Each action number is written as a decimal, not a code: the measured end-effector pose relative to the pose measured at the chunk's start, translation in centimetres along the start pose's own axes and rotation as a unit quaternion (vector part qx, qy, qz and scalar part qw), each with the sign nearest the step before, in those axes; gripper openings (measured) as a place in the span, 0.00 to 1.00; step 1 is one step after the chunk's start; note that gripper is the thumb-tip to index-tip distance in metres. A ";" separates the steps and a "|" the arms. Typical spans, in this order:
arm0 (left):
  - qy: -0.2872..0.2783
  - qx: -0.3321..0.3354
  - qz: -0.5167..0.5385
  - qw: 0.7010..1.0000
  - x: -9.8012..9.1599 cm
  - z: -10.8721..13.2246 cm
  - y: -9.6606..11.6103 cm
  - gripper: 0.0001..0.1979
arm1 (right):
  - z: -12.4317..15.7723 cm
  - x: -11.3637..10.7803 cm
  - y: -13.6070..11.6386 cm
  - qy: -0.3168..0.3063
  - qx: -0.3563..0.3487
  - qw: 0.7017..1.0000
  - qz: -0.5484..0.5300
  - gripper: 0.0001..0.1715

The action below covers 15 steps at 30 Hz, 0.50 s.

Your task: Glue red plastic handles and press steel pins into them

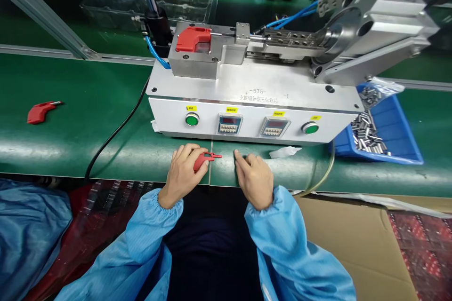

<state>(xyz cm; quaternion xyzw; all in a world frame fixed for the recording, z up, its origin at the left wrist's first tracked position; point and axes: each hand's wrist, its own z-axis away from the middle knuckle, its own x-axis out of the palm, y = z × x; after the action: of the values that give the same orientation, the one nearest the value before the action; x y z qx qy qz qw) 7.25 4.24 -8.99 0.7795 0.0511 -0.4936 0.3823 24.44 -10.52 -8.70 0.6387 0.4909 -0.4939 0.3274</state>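
Observation:
Near the front edge of the green bench, my left hand [181,169] is closed around a red plastic handle [200,162], whose narrow tip points right. Across a small gap, my right hand [256,176] rests low over the bench. Its forefinger reaches left and the other fingers are curled; anything at the fingertips is too small or hidden to name. Another red handle [192,40] sits in the metal block of the press machine [254,80], with a thin metal rod at its right end. A third red handle [41,113], with a metal pin showing, lies at the far left.
A blue bin [399,127] of small metal sleeves [369,134] stands right of the machine. A white tube-like piece [285,152] lies before it. A black cable [118,127] crosses the bench. Clear trays [190,2] stand behind, and a cardboard box [353,240] is below right.

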 end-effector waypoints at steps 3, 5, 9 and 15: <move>0.002 0.001 0.005 1.000 -0.1 0.0 0.1 0.11 | 0.2 -0.1 0.0 -0.004 -0.002 1.000 -0.017 0.21; 0.001 0.001 0.012 1.000 -0.1 0.0 0.1 0.11 | 1.6 -0.7 -0.4 -0.012 -0.016 0.999 -0.038 0.21; -0.002 -0.002 0.013 1.000 -0.1 -0.1 0.1 0.11 | 3.3 -1.0 -0.4 -0.031 -0.031 0.998 -0.046 0.21; 0.001 -0.004 0.007 1.000 -0.2 0.0 0.1 0.11 | -0.8 0.6 0.9 -0.047 0.019 0.998 -0.021 0.23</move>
<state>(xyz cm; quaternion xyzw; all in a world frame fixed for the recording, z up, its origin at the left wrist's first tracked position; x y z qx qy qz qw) 7.21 4.28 -8.77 0.7785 0.0480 -0.4902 0.3890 25.56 -9.93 -9.15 0.6100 0.4790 -0.5396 0.3275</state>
